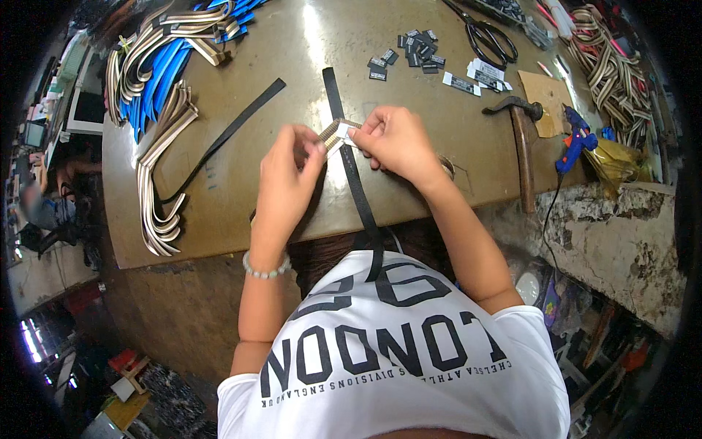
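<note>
My left hand (289, 172) and my right hand (395, 139) meet over the brown worktable (292, 51). Together they pinch a short striped beige strap piece (333, 134) with a small white label at its right end. The left fingers grip its left end, the right fingers press the label end. Beneath them a long black strap (351, 168) runs from the table's middle down over the near edge toward my body.
A second black strap (234, 132) lies to the left. Striped beige and blue strap bundles (157, 66) sit far left. Small black labels (417, 53), white labels (479, 77), scissors (488, 36), a hammer (521, 146) and a blue glue gun (574, 143) lie right.
</note>
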{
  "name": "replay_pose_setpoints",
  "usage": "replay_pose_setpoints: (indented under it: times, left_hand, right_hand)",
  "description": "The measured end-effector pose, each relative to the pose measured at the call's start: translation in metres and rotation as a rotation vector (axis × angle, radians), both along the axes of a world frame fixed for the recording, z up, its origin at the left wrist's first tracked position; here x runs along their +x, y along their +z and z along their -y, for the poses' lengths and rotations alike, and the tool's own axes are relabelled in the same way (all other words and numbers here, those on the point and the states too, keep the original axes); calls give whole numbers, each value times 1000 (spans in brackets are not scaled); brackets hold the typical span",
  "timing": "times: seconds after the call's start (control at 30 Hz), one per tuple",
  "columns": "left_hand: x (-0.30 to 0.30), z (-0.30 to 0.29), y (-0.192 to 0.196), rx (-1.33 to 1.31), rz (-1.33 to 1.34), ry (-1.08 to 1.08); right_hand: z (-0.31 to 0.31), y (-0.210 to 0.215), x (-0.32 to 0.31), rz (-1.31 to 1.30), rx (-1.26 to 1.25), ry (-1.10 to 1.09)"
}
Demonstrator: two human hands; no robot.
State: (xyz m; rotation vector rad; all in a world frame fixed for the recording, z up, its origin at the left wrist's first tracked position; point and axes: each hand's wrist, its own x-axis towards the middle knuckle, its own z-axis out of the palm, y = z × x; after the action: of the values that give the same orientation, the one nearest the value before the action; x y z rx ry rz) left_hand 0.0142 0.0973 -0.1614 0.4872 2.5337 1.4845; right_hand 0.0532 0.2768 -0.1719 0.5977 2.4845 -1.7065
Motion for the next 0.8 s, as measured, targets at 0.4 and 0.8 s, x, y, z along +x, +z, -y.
replay_pose_setpoints:
  times: [0.4, 0.8]
  left_hand:
    - [1, -11, -13, -10, -197, -53]
    - [-14, -14, -11, -57, 30, 5]
  right_hand:
    - [-1, -2, -1, -19, -35, 3]
    - [0, 27, -3, -580, 347, 292]
